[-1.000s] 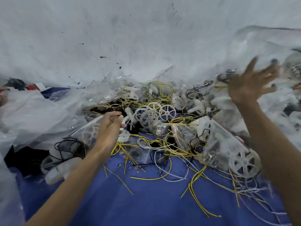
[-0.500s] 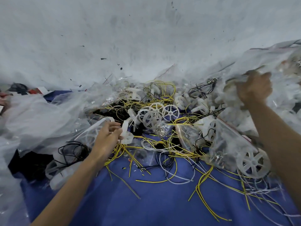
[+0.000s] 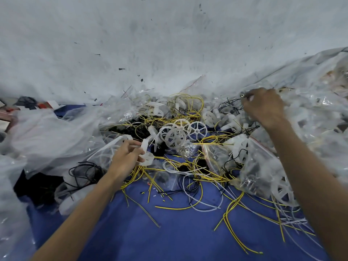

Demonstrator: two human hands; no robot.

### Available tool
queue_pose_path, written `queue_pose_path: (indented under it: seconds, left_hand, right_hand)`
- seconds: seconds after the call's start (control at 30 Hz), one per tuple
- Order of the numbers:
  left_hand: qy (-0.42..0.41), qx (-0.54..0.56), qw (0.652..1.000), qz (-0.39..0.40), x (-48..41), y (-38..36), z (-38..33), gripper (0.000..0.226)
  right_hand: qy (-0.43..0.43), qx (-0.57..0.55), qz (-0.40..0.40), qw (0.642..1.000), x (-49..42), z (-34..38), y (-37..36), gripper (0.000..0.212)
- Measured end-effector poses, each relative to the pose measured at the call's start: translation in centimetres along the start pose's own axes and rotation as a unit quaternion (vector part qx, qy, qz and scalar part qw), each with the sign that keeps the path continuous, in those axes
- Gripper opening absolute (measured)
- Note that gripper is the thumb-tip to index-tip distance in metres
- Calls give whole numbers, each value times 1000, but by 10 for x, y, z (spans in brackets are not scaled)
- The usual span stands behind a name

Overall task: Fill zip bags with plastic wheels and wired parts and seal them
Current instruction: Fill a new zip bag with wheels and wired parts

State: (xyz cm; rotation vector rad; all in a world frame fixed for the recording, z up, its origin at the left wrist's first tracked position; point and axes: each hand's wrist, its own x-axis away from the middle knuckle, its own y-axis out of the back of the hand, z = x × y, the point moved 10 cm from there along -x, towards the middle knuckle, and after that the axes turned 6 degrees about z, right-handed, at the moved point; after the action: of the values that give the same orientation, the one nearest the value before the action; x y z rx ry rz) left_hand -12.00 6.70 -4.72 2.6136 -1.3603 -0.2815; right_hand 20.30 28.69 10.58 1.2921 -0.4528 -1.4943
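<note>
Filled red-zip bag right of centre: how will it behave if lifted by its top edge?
Likely floppy: the zip bag is thin clear film and should sag around its load. Probably bottom-heavy, with a large spoked wheel at its lower end. Yellow wires tangle at its edge, so it may snag.

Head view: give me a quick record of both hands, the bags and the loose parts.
left hand: pinches a white plastic wheel, next to a clear bag
right hand: fingers curled on a small wired part in the far pile
filled zip bag: lies right of centre, wheels and wires inside
loose wheels: clustered at centre
yellow wires: spread over the blue surface
</note>
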Motion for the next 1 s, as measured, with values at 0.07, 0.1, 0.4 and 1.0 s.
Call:
queue_pose_path:
  seconds: [0.07, 0.1, 0.4, 1.0]
  left_hand:
    - [7, 25, 1000, -7, 1, 7, -2, 9]
    - [9, 38, 999, -16, 2, 12, -3, 8]
    - [-70, -31, 980, -186, -22, 120, -57, 14]
    - [-84, -326, 893, -300, -12, 121, -79, 28]
  right_hand:
    - [33, -42, 36, 998, 9, 21, -15, 30]
    - [49, -71, 54, 995, 15, 30, -23, 29]
    - [134, -241, 205, 939, 86, 95, -73, 31]
    - [215, -354, 342, 844, 119, 141, -64, 15]
